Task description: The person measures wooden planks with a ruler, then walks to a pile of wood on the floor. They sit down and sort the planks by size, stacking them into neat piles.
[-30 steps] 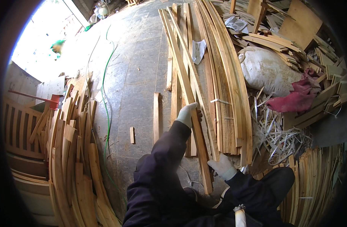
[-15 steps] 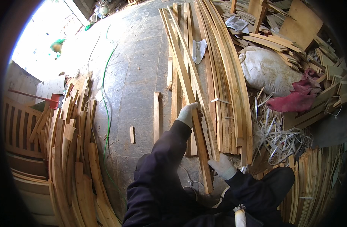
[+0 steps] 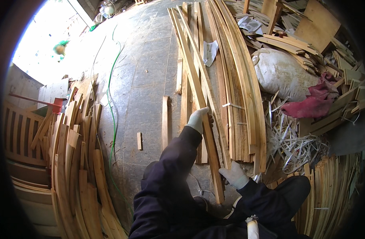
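Note:
My left hand [image 3: 197, 120], in a pale work glove, is wrapped round a long wooden batten [image 3: 212, 155] above its near end. The batten slants from the far floor toward my feet, its near end raised by my legs. My right hand [image 3: 235, 176], gloved too, is beside that near end with fingers curled; a small dark patch shows under them, and what they hold, if anything, is hidden. A second slanting batten [image 3: 219, 129] reaches down close to my right fingertips. Just right of it lies a row of long battens [image 3: 244, 87], bound by white strapping.
Upright offcuts [image 3: 67, 167] crowd the left, beside a green hose [image 3: 109, 95]. On the right are a stuffed white sack [image 3: 280, 73], a dark red cloth [image 3: 309, 101], tangled white straps [image 3: 293, 139] and stacked thin slats [image 3: 329, 195]. A short block [image 3: 139, 141] lies on the floor.

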A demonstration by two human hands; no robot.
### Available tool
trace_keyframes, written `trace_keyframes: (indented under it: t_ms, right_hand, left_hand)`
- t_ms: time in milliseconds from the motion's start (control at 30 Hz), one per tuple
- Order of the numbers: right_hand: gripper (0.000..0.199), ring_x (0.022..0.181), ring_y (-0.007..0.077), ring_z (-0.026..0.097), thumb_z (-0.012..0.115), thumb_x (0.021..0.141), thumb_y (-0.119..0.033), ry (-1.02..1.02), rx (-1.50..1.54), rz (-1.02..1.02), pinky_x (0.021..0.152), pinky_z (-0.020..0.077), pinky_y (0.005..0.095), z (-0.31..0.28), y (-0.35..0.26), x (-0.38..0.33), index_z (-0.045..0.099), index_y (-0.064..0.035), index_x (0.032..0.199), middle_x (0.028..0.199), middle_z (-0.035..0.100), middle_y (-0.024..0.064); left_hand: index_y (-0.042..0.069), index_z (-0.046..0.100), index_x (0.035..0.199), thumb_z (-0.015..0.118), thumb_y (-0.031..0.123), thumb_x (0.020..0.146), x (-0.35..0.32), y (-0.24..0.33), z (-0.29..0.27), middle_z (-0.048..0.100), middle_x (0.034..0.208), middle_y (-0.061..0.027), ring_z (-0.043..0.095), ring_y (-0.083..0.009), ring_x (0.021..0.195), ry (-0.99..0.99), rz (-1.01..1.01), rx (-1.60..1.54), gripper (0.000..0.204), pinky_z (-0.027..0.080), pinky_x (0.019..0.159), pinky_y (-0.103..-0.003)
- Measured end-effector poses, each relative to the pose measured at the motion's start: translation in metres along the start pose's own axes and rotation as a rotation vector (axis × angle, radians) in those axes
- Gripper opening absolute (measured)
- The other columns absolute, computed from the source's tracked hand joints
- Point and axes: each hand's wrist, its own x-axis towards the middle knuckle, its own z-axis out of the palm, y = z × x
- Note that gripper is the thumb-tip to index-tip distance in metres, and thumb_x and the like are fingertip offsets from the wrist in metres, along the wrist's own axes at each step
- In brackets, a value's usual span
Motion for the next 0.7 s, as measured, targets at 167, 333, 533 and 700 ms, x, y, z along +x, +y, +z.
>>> trace_keyframes:
  t_ms: [167,333,533,700]
  right_hand:
    - [0.045,0.073,0.0311,0.072,0.073,0.084,-0.032,-0.007,-0.019,0.027,0.068,0.0566,0.0424,0.0,0.0,0.0,0.068,0.0121,0.093,0.081,0.072,0.0242]
    - [0.043,0.073,0.03,0.072,0.073,0.084,-0.03,0.004,-0.035,0.07,0.067,0.0565,0.0418,0.0,-0.009,-0.003,0.068,0.0114,0.093,0.081,0.072,0.0228]
    - [0.04,0.068,0.0278,0.071,0.073,0.084,-0.028,0.003,-0.008,0.043,0.062,0.0562,0.0399,-0.001,-0.017,-0.007,0.068,0.0106,0.093,0.079,0.072,0.0203]
    - [0.041,0.067,0.028,0.071,0.073,0.084,-0.029,0.029,-0.04,0.025,0.061,0.056,0.0401,-0.001,-0.022,-0.009,0.068,0.011,0.093,0.078,0.072,0.0204]
  left_hand:
    - [0.004,0.062,0.101,0.064,0.033,0.098,-0.001,0.0,0.001,0.067,0.092,-0.0147,0.064,-0.0279,0.075,0.017,0.016,0.03,0.029,0.055,0.068,-0.042]
    - [0.005,0.063,0.1,0.064,0.033,0.098,0.004,-0.002,-0.002,0.067,0.092,-0.0136,0.064,-0.028,0.076,0.024,-0.005,0.009,0.029,0.055,0.069,-0.042]
    - [0.005,0.064,0.099,0.064,0.034,0.098,0.01,-0.004,-0.005,0.067,0.091,-0.0127,0.064,-0.0282,0.075,0.032,-0.017,-0.001,0.03,0.055,0.069,-0.042]
    - [0.004,0.064,0.1,0.064,0.034,0.098,0.007,-0.004,-0.004,0.067,0.091,-0.0129,0.065,-0.0283,0.075,0.038,-0.018,0.005,0.03,0.055,0.069,-0.042]
